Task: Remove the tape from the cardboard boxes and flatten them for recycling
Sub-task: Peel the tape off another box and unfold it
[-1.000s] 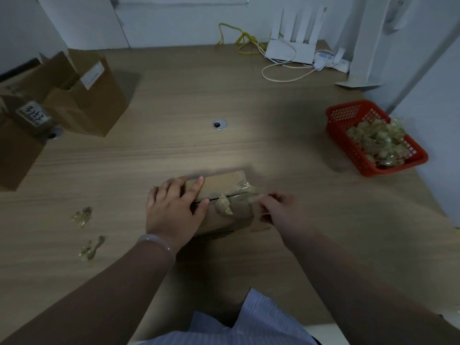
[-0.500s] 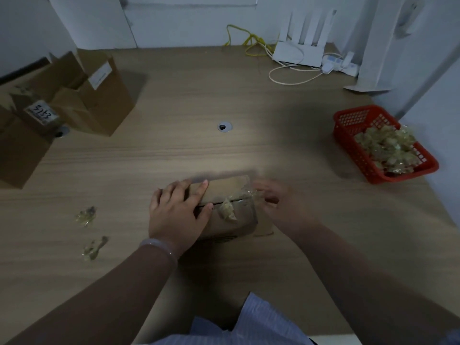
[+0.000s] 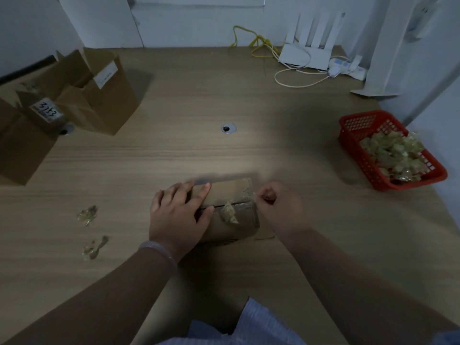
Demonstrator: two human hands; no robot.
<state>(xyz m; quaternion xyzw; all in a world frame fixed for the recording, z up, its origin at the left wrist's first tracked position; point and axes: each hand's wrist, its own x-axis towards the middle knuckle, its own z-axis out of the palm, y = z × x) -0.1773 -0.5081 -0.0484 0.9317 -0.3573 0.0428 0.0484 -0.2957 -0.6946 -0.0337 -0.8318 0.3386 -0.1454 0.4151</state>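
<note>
On the head camera I have the small cardboard box lying on the bench, about midway along the near edge and right in front of me. It is brown and closed, and its two top flaps meet in a dark seam running left to right. A crumpled wad of yellowish clear tape clings to that seam near its middle. A glossy strip of tape covers the top of the box at its right end.

My left hand lies on the box's left end. Its fingers are straight and close together across the far flap, with the thumb along the seam. My right hand sits at the box's right end, fingers curled, pinching the loose end of the tape there.

Two tape scraps lie towards the left edge. A red basket heaped with tape scraps stands by the right edge. Open cardboard boxes stand at the far left corner, and a white router sits along the far edge.
</note>
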